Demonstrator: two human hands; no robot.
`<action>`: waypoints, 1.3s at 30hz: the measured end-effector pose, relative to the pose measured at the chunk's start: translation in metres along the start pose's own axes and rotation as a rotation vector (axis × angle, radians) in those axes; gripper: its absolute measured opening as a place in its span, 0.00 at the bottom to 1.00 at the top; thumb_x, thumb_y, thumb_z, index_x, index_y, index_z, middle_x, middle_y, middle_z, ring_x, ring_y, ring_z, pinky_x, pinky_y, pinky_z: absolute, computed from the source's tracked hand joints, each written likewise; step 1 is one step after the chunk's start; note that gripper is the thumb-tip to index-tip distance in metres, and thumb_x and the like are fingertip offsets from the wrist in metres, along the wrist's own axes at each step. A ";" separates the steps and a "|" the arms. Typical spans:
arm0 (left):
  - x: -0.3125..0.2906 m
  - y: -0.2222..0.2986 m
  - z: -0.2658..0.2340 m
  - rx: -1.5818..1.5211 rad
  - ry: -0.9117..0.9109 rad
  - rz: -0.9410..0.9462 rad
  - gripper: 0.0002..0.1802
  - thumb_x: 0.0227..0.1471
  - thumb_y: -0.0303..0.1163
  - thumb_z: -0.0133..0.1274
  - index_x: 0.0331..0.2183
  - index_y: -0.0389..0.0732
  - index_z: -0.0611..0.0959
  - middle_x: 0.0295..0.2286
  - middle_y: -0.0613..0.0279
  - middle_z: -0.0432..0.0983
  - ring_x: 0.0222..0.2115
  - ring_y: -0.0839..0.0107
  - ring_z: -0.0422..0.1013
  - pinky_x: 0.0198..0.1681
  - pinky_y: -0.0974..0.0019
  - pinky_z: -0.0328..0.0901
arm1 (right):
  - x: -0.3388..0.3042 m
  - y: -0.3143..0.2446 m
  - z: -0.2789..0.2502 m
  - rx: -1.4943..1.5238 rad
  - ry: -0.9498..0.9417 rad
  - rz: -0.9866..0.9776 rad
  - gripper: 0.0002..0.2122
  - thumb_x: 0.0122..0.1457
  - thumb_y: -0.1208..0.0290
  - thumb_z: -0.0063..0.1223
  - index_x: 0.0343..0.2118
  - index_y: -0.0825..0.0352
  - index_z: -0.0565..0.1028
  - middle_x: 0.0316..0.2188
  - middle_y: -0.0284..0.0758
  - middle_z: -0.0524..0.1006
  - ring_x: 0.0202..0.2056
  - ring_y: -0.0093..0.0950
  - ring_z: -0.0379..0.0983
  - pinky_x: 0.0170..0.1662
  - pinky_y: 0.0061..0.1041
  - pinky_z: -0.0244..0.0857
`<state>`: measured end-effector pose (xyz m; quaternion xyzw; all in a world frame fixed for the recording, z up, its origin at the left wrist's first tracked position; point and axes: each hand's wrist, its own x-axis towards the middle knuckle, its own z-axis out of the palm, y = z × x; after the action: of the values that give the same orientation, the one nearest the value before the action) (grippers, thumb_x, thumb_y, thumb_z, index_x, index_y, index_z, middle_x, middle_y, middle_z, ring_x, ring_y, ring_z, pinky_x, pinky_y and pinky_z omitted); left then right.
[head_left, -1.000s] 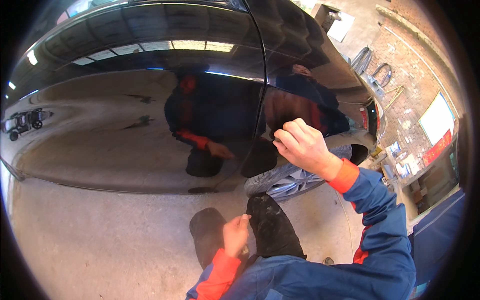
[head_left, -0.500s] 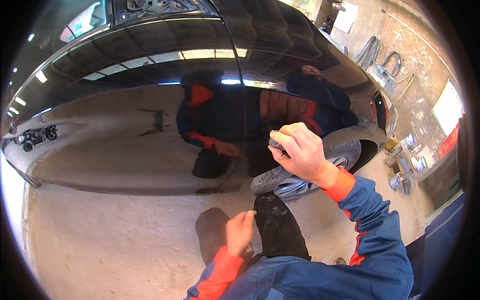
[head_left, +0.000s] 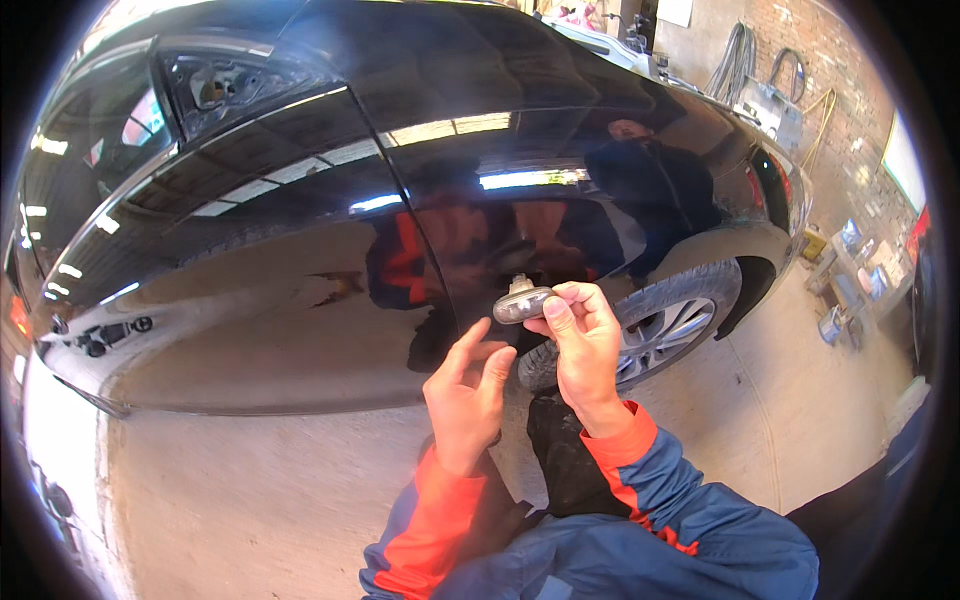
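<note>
A glossy black car filled the left and far side. Near its door seam the left hand hovered, fingers spread apart, gripping nothing. Just right, the right hand pinched a small oval lamp unit against the panel. A white rectangular sign hung far right.

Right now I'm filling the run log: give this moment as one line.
right hand: pinches small oval lamp | left hand: open, beside it, holding nothing | behind: black car door, front wheel

Lamp rear behind right hand
</note>
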<state>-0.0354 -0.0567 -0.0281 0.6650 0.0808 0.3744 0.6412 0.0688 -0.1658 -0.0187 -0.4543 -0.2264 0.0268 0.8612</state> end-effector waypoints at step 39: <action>0.043 0.022 0.026 0.246 0.207 -0.097 0.10 0.56 0.14 0.67 0.36 0.35 0.82 0.28 0.60 0.81 0.18 0.81 0.72 0.18 0.72 0.62 | 0.027 0.009 -0.022 -0.696 0.012 -0.472 0.10 0.56 0.81 0.73 0.38 0.69 0.80 0.27 0.38 0.83 0.23 0.31 0.81 0.24 0.26 0.70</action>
<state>0.0024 -0.0553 0.0117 0.6915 0.2235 0.3970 0.5606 0.1038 -0.1705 -0.0262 -0.6540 -0.3147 -0.2521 0.6401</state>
